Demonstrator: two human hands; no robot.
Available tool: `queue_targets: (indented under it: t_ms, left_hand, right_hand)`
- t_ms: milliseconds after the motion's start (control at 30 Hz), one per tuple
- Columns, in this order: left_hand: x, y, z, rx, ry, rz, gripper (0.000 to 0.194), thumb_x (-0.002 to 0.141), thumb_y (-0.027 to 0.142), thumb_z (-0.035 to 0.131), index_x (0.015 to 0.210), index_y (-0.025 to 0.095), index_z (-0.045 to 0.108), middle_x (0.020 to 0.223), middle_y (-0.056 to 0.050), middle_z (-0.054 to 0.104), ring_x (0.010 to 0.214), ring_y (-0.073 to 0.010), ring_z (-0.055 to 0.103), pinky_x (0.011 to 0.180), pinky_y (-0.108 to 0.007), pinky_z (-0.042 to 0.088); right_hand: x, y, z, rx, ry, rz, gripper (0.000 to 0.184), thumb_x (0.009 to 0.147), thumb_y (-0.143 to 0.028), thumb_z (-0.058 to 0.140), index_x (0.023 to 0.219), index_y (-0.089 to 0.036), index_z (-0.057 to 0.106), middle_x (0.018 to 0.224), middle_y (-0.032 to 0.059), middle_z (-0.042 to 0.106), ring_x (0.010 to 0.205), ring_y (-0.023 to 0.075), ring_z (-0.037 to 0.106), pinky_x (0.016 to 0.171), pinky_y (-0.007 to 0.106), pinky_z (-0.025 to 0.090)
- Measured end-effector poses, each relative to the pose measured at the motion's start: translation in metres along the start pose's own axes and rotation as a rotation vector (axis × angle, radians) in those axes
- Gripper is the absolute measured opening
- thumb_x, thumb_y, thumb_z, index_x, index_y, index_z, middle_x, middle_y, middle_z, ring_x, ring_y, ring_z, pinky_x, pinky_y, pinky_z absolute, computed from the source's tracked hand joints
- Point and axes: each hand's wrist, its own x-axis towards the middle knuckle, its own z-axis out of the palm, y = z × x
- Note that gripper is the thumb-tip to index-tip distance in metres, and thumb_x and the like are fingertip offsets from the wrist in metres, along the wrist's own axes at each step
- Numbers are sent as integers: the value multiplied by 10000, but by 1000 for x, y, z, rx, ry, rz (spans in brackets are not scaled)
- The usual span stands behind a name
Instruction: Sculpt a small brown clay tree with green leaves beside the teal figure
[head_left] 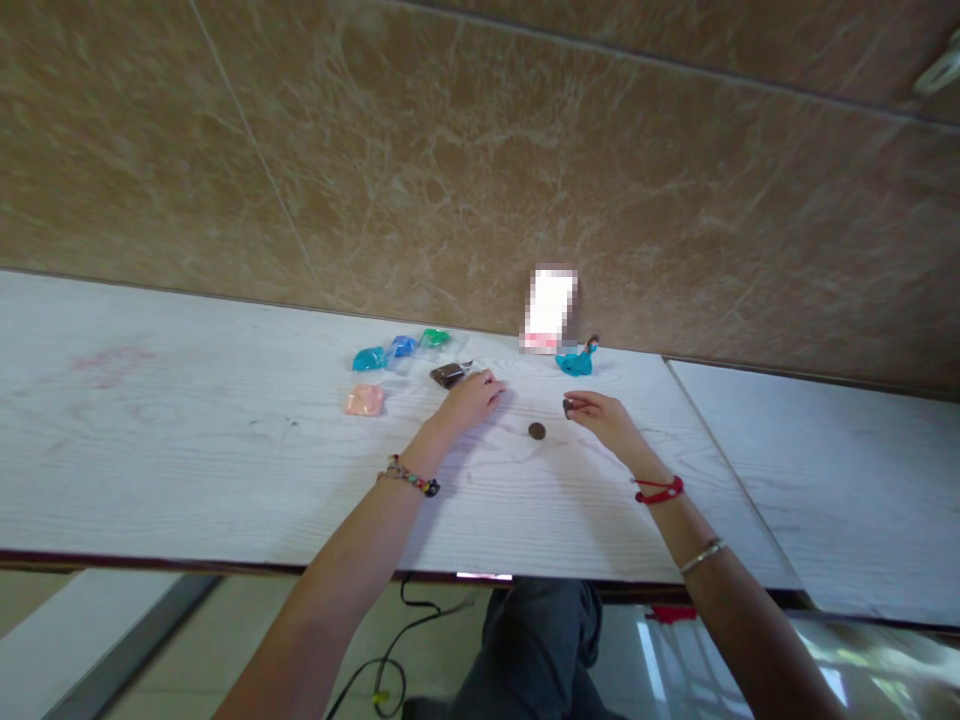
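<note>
My right hand [602, 418] pinches a small dark brown lump of modelling clay [567, 408] between thumb and fingertips, just above the tabletop. Left of it, a flat round brown clay disc [537, 431] lies on the table. My left hand [472, 400] is over the table with its fingers curled; whether anything is in them is hidden. Beside its knuckles lies a clear packet of dark brown clay [448, 375], partly behind the hand. Beyond my right hand stands a small teal clay figure [577, 361] with a brown top.
Packets of light blue [369, 358], blue [403, 346], green [435, 338] and peach clay [364, 400] lie to the left on the white wood-grain table [187, 430]. A bright, blurred-out phone-like rectangle [551, 308] leans against the brown marbled wall [420, 150]. A black cable [382, 660] lies on the floor.
</note>
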Motion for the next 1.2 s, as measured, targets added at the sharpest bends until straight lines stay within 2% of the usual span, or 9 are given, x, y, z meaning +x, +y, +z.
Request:
queue_targets:
  t_ms: [100, 167, 300, 567, 867, 1200]
  left_hand:
    - [-1, 1, -1, -12, 10, 24, 269, 854, 207, 379, 980, 157, 612, 933, -75, 565, 878, -170, 518, 791, -284, 415]
    - [-1, 2, -1, -23, 11, 50, 271, 858, 204, 372, 982, 160, 609, 945, -76, 570, 889, -171, 521, 795, -286, 414]
    - [-1, 3, 0, -18, -3, 93, 268, 859, 215, 373, 982, 164, 606, 943, -69, 576, 870, -164, 530, 768, -273, 420]
    - [0, 1, 3, -54, -14, 91, 272, 862, 227, 376, 975, 149, 610, 954, -79, 585, 885, -170, 536, 782, -283, 420]
    - [0, 2, 2, -24, -13, 84, 267, 860, 220, 381, 989, 154, 606, 956, -71, 586, 885, -168, 535, 773, -265, 419]
    - [0, 1, 2, -37, -8, 95, 262, 857, 211, 383, 982, 145, 603, 945, -73, 582, 876, -163, 531, 776, -263, 417]
  right_hand:
    - [2, -1, 13, 257, 31, -16, 269, 680, -335, 586, 897, -179, 610, 797, 42, 675, 737, 162, 639, 703, 315, 505]
    - [2, -4, 20, 282, 7, -38, 231, 658, -347, 604, 816, -178, 598, 758, 36, 665, 704, 151, 627, 684, 303, 500]
    - [0, -12, 27, 134, -20, -95, 161, 659, -308, 608, 745, -176, 581, 774, 39, 658, 694, 140, 605, 678, 297, 486]
    - [-4, -9, 30, -50, -37, -131, 219, 695, -295, 580, 885, -192, 616, 853, 46, 679, 794, 168, 633, 751, 325, 490]
    - [-7, -11, 28, -149, -76, -203, 197, 739, -189, 558, 928, -187, 613, 924, 58, 649, 845, 165, 627, 785, 305, 485]
    - [-7, -16, 28, -255, -71, -228, 196, 733, -159, 580, 923, -181, 626, 925, 60, 650, 877, 180, 605, 807, 321, 472]
